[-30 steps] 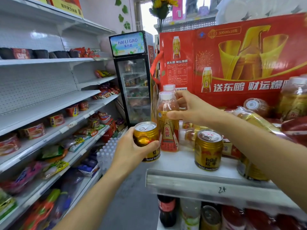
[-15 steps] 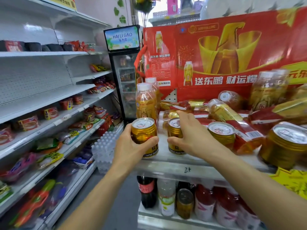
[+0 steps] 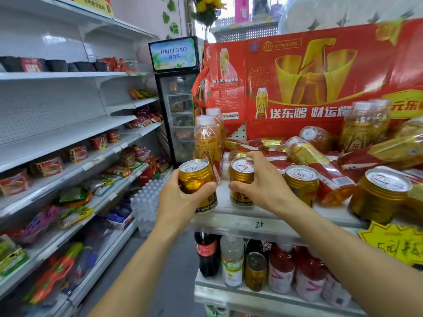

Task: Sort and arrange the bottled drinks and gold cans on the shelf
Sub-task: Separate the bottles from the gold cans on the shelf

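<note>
Gold metal cans number four on the white top shelf (image 3: 263,223): the left hand (image 3: 180,200) grips one gold ribbed can (image 3: 196,179) at the shelf's left edge, the right hand (image 3: 258,186) wraps a second gold can (image 3: 241,177) standing beside it; a third can (image 3: 301,184) and fourth can (image 3: 380,193) stand further right. Two clear amber bottles (image 3: 207,143) stand upright behind; several more lie toppled.

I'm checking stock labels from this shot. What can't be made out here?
- Left can: label mostly covered by the left hand, head view.
- Far-right gold can: label blurred, near the frame edge.
- Yellow price sign: cut off by the right edge.
</note>
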Tool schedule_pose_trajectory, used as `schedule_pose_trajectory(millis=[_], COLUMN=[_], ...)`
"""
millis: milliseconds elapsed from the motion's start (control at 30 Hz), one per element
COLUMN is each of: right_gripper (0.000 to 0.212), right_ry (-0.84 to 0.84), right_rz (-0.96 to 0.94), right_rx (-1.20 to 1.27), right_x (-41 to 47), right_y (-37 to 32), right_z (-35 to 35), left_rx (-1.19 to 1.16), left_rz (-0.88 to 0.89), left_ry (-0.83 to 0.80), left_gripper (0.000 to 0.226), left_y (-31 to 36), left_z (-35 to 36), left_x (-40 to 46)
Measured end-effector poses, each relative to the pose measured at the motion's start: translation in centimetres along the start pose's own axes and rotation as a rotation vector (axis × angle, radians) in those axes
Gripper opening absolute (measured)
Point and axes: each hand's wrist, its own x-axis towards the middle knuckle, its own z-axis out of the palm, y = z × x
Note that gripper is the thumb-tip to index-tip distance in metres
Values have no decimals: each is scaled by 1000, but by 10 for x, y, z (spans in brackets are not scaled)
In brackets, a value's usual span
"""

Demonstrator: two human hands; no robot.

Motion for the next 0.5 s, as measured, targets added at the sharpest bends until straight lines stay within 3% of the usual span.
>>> schedule_pose_trajectory(millis=[100, 233, 500], right_gripper=[78, 68, 64], right_ry=[60, 143, 340], right_rz=[-46, -77, -27], right_rx=[93, 171, 210], right_x=[-17, -49, -117], right_y=[-11, -19, 16], right_z=[-17, -42, -99], left_rx=[-6, -9, -136], left_rz=[26, 73, 174], left_ry=[0, -48, -233], left_gripper=[54, 55, 58], left_y=[6, 17, 58], left_z=[-9, -9, 44], left_x=[-7, -17, -61])
